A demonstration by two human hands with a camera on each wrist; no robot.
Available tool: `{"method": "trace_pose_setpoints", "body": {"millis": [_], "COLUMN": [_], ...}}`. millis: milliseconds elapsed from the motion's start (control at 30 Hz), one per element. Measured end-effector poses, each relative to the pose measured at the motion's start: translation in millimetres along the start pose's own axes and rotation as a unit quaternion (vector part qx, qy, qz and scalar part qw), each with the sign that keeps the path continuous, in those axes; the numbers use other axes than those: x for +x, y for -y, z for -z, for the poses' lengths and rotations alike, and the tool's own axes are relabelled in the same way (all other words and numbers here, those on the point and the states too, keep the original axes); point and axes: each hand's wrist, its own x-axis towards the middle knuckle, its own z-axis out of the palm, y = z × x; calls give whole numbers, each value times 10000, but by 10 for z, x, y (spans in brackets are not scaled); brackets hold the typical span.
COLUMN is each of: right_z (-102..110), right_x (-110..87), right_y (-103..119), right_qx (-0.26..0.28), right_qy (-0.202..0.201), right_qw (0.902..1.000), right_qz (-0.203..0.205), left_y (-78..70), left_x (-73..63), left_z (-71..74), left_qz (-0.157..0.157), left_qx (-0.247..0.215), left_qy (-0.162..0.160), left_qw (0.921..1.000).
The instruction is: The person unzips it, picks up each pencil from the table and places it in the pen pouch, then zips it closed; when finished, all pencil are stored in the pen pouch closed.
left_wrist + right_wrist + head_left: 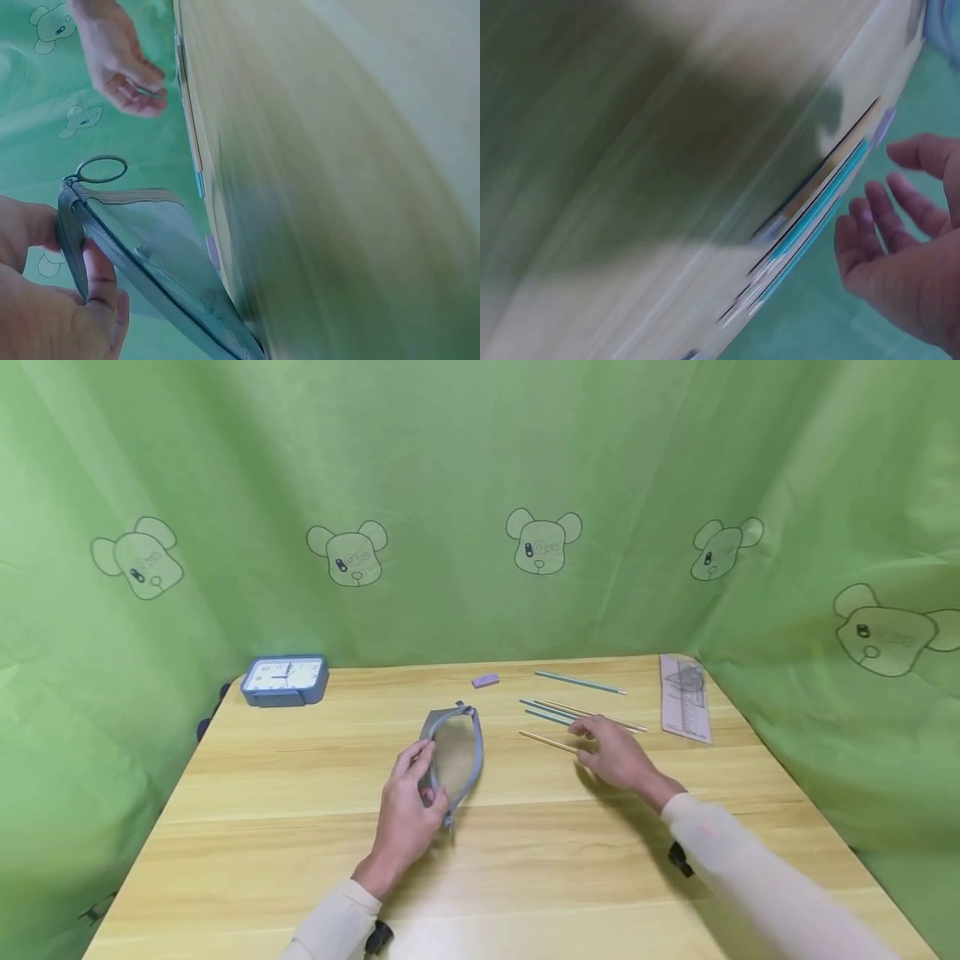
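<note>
My left hand [408, 806] pinches the near side of a grey-blue zippered pencil case [477, 768] between thumb and fingers. Its mouth gapes, and in the left wrist view a ring [103, 169] hangs at the zipper end. Over to the right, my right hand [611, 752] hovers just above several pencils [551, 703], its fingers loosely bent. In the right wrist view nothing shows between the fingers of that hand [911, 240], and the pencils [821, 202] lie beside it. A yellowish pencil [546, 741] lies nearest, partly hidden by the hand.
Behind the pencils lies a single blue pencil [577, 682]. A purple eraser [485, 680] sits near the back edge. At the back left stands a blue clock [285, 681]; at the right lies a ruler set [684, 702]. Green curtains [450, 593] surround the wooden table [285, 827].
</note>
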Motion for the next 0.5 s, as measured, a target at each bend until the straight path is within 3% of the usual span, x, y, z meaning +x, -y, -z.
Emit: {"method": "trace_pose_setpoints", "body": {"millis": [267, 500], "right_z": [-41, -150], "right_x": [-1, -32], "right_y": [-362, -393], "right_qx": [-167, 57], "right_qy": [488, 298], "right_qw": [9979, 9983], "right_qz": [385, 502], "left_y": [-4, 12], "left_x": [-5, -12], "left_z": [25, 45], "left_qz": [114, 105], "left_qx": [2, 74], "left_qy": [106, 75], "left_qw": [9999, 9999]}}
